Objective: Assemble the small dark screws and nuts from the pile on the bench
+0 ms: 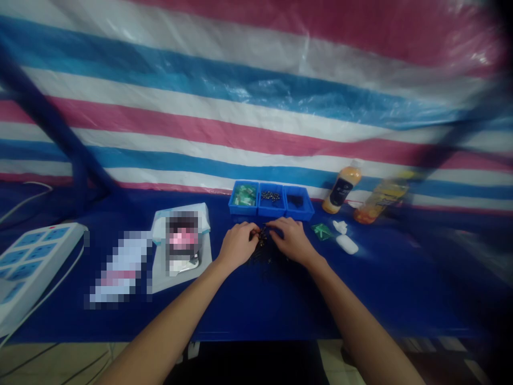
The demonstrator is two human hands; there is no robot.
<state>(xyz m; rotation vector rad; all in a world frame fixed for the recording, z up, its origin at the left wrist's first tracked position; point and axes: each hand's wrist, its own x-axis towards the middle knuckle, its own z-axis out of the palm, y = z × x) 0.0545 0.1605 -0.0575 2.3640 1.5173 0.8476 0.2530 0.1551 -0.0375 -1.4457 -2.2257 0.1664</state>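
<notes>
The left hand (238, 246) and the right hand (292, 240) curve downward side by side, their fingertips almost meeting over a small cluster of dark pieces with metallic glints (260, 236). The cluster lies directly under and between the fingertips, and a loose dark tangle (266, 260) spreads on the blue surface (385, 278) just below both palms. Neither hand is flat or open, but whether either is gripping a piece cannot be told. Just ahead stands one blue tray (271, 200) with three compartments, holding green packets, small metal parts and dark bits, left to right. To the right are two bottles, one orange (341, 187) and one yellow and blurred (380, 200), plus one green packet (321, 231) and two white objects (347, 244). To the left lie one power strip (32, 267) and two pixelated objects (118, 270), one of them on a white sheet (200, 262).
</notes>
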